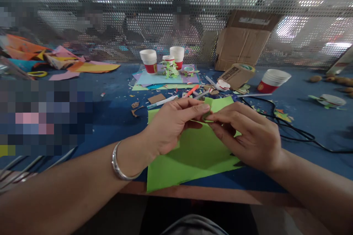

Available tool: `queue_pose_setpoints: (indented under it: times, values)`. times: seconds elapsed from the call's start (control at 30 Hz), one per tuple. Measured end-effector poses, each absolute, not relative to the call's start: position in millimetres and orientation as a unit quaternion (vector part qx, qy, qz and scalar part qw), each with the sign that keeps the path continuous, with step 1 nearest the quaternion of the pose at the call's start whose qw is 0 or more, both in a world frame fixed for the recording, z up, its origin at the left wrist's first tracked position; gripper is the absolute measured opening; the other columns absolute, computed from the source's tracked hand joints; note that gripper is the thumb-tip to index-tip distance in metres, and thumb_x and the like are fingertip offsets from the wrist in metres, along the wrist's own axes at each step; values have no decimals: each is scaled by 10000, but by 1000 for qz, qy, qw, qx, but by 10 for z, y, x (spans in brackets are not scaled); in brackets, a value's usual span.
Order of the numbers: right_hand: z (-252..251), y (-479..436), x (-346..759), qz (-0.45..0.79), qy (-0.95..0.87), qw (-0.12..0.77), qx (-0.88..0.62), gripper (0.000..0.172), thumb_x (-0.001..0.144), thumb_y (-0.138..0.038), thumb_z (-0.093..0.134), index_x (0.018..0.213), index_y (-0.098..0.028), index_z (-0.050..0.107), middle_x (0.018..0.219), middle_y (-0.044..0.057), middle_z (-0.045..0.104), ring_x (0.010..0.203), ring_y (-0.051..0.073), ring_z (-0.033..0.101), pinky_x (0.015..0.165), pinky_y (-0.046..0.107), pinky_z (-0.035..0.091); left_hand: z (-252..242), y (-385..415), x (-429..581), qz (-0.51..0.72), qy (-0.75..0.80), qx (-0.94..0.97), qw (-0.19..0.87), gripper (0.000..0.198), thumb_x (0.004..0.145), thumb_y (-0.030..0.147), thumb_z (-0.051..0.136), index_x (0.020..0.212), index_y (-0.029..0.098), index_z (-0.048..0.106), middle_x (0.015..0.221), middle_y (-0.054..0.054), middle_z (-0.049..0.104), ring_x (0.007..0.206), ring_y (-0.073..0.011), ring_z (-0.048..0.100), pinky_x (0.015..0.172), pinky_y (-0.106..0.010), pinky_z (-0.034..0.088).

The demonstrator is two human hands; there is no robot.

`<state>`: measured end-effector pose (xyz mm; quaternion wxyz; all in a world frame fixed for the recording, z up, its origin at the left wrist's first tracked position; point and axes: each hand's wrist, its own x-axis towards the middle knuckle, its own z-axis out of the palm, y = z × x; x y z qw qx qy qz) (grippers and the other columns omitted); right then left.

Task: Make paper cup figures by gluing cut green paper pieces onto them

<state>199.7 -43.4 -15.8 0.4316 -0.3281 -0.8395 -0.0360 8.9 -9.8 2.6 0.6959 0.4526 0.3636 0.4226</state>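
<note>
Above a large green paper sheet (190,161), my two hands meet at a small piece of green paper (209,102). My left hand (176,123), with a silver bangle on its wrist, pinches the piece between thumb and fingers. From the other side, the fingertips of my right hand (245,132) are closed on the piece's lower edge. Fingers partly hide the paper, so its full shape cannot be made out. Just beyond the hands lie an orange pen (192,91) and a white marker (162,101).
Paper cups (149,62) and small green paper turtles (171,71) stand at the back. Right of them are a tape roll (239,75), more cups (273,81) and a black cable (295,134). Coloured paper (93,67) and yellow scissors (38,74) lie left. A perforated metal screen (165,14) rises behind.
</note>
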Motion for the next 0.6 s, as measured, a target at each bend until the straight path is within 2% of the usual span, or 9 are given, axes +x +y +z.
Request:
queue_pose_setpoints:
  times: [0.2,0.33,0.6]
  values:
    - [-148,-433,1990,14,-805,456,-380,101,942,-165,667,988,-241,715,850,34,712,678,157,648,603,303,507,-30,-39,70,431,350,548,626,271,699,360,915,790,153,765,722,-7,732,679,-113,686,695,-242,584]
    - [-142,-405,1991,45,-782,467,-411,30,941,-207,679,932,-227,700,788,18,679,623,145,603,582,304,478,-70,-44,62,425,341,562,623,255,724,361,906,798,162,765,721,-11,757,692,-131,732,714,-251,619]
    - [-132,-380,2012,97,-765,456,-444,48,923,-232,700,880,-210,698,774,6,665,607,121,564,540,268,440,-53,-60,42,403,332,557,646,107,806,249,842,796,156,791,745,-17,779,718,-113,748,736,-213,620]
